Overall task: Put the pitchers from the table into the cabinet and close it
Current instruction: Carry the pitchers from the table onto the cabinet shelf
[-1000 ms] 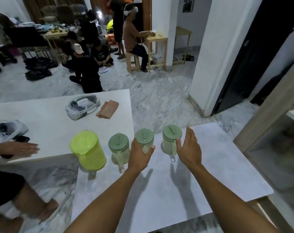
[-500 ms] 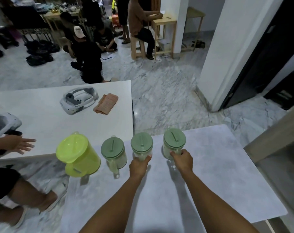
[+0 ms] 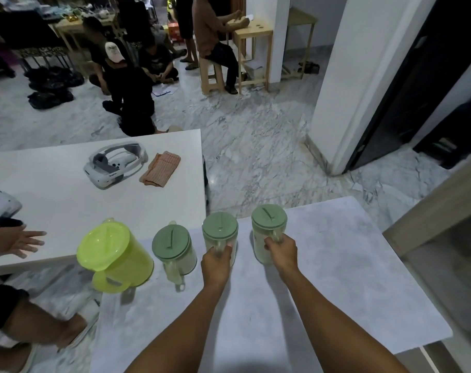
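Observation:
Several pitchers stand in a row along the far edge of the grey marble table (image 3: 336, 286). At the left is a bright yellow-green pitcher (image 3: 116, 259), then a clear pitcher with a sage-green lid (image 3: 175, 246) that nobody holds. My left hand (image 3: 215, 262) is closed around the handle of the third pitcher (image 3: 220, 228). My right hand (image 3: 281, 250) grips the handle of the fourth pitcher (image 3: 268, 220). Both held pitchers are upright. The cabinet (image 3: 444, 265) shows at the right edge, with its wooden frame and a dim inside.
A white table (image 3: 54, 205) at the left carries a white headset (image 3: 116, 164) and a folded pink cloth (image 3: 160, 169). Another person's hand (image 3: 16, 239) and legs are at the far left. Several people sit on the marble floor and on stools beyond.
My hands went from open beside the two right pitchers to closed on their handles. The view tilted down and moved closer.

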